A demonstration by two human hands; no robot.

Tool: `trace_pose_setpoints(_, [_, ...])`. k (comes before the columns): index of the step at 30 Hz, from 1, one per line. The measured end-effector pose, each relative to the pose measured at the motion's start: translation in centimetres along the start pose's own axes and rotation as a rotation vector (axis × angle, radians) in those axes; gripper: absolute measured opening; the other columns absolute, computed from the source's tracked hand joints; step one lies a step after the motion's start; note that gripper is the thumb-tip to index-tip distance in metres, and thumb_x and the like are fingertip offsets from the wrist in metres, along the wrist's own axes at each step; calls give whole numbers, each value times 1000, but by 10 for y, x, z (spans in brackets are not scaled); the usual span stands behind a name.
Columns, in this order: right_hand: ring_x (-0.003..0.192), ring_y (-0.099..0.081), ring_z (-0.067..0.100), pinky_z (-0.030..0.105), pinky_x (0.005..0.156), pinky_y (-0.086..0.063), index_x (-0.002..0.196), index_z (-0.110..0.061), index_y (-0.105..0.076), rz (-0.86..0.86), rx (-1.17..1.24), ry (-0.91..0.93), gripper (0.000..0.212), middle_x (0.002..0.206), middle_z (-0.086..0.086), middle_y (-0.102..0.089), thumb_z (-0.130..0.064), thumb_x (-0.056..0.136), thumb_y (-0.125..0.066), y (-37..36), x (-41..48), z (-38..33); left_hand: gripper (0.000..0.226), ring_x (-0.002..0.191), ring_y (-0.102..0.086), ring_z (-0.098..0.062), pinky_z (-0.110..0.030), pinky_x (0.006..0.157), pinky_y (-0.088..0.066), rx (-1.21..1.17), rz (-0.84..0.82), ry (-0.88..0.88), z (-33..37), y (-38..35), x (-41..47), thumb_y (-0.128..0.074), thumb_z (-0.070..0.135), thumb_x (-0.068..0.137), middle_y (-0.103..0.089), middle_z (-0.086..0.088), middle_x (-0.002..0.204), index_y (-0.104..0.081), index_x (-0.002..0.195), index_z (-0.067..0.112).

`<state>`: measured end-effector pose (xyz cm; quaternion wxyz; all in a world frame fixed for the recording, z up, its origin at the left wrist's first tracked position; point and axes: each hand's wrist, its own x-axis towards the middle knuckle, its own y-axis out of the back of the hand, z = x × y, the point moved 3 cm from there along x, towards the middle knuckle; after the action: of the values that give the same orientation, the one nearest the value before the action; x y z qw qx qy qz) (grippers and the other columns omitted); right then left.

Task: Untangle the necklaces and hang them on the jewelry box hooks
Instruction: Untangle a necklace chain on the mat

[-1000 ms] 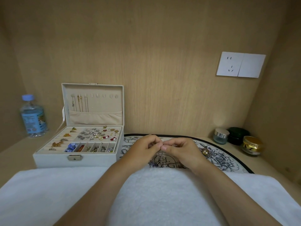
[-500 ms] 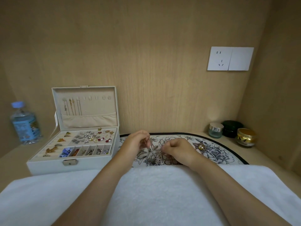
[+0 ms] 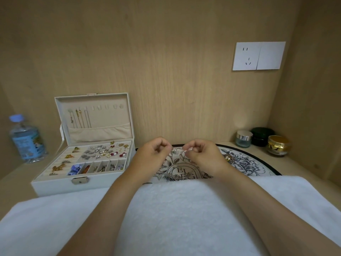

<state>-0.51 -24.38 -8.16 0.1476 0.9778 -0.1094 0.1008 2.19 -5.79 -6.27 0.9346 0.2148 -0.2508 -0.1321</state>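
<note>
1. Wood panels (image 3: 166,71) enclose the desk (image 3: 13,183); floral mat (image 3: 249,164) and white towel (image 3: 184,209) lie right of the open jewelry box (image 3: 55,187).
2. Left hand (image 3: 154,156) and right hand (image 3: 203,157) pinch a necklace chain (image 3: 185,149) right of the box.

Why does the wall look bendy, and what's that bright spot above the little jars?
Head view: the wide-angle lens bows the wall and tilts the socket plate. Head view: the pale spot above the glass jar is probably light bounced off its shiny lid. Head view: the necklace chain pinched between left hand and right hand is thin and blurred.
</note>
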Motion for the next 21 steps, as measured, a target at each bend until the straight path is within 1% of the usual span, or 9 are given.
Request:
trace_pose_setpoints(3, [49, -48, 14, 28, 47, -51, 91, -19, -69, 157, 78, -31, 9, 72, 1, -57, -11, 94, -66, 11, 0, -4, 4, 62, -55, -3, -23, 59, -43, 460, 2, -123, -5, 9, -3, -65, 34, 88, -61, 13, 67, -65, 85, 34])
trace_pose_setpoints(5, [40, -45, 9, 29, 45, -48, 91, -19, -70, 216, 160, -85, 9, 69, -5, -58, -16, 96, -64, 16, 1, -3, 4, 61, -55, -1, -24, 59, -45, 474, -4, -95, -10, 13, -1, -68, 33, 85, -58, 11, 63, -64, 85, 33])
trace_pose_setpoints(8, [39, -44, -2, 21, 53, -34, 90, -17, -73, 262, 137, -136, 16, 48, -17, -51, -25, 98, -62, 20, 2, -2, 8, 68, -62, -8, -32, 68, -51, 457, 59, -103, -17, 19, 4, -67, 27, 88, -56, 13, 62, -65, 83, 32])
trace_pose_setpoints(11, [52, -42, 9, 26, 55, -32, 80, -17, -73, 273, 76, -185, 22, 45, -11, -42, -26, 96, -60, 26, 1, -3, 10, 79, -55, -15, -30, 70, -41, 569, 236, -156, -15, 23, 5, -62, 28, 94, -58, 14, 72, -71, 90, 27])
trace_pose_setpoints(14, [50, -33, 17, 29, 57, -31, 65, -14, -61, 158, 37, -271, 28, 47, -6, -37, -22, 91, -58, 23, 2, -1, 18, 85, -53, -12, -26, 70, -34, 333, 270, 46, -15, 19, 10, -55, 28, 97, -56, 4, 97, -70, 91, 21])
trace_pose_setpoints(15, [48, -29, 18, 31, 56, -31, 60, -14, -54, 131, 54, -308, 30, 47, -4, -34, -20, 89, -55, 22, 1, 0, 22, 81, -54, -14, -27, 67, -33, 268, 279, 123, -14, 16, 13, -53, 28, 97, -55, 1, 97, -69, 87, 19])
trace_pose_setpoints(18, [48, -21, 17, 31, 55, -34, 58, -19, -37, 63, 221, -375, 31, 50, -4, -26, -16, 87, -46, 17, 3, 6, 28, 53, -50, -20, -28, 53, -35, -75, 225, 377, -16, 6, 22, -45, 24, 97, -54, -3, 62, -65, 80, 14])
trace_pose_setpoints(20, [50, -19, 18, 30, 54, -35, 59, -22, -33, 49, 368, -382, 30, 57, -2, -21, -17, 87, -44, 18, 6, 11, 24, 48, -50, -19, -29, 50, -39, -410, 156, 501, -14, -8, 27, -43, 18, 99, -56, -2, 57, -64, 91, 10])
trace_pose_setpoints(21, [51, -19, 18, 30, 54, -35, 60, -22, -33, 63, 427, -379, 30, 59, -1, -21, -17, 88, -43, 20, 9, 15, 23, 53, -57, -18, -30, 55, -46, -502, 136, 510, -12, -14, 31, -42, 15, 101, -64, -2, 64, -64, 98, 7])
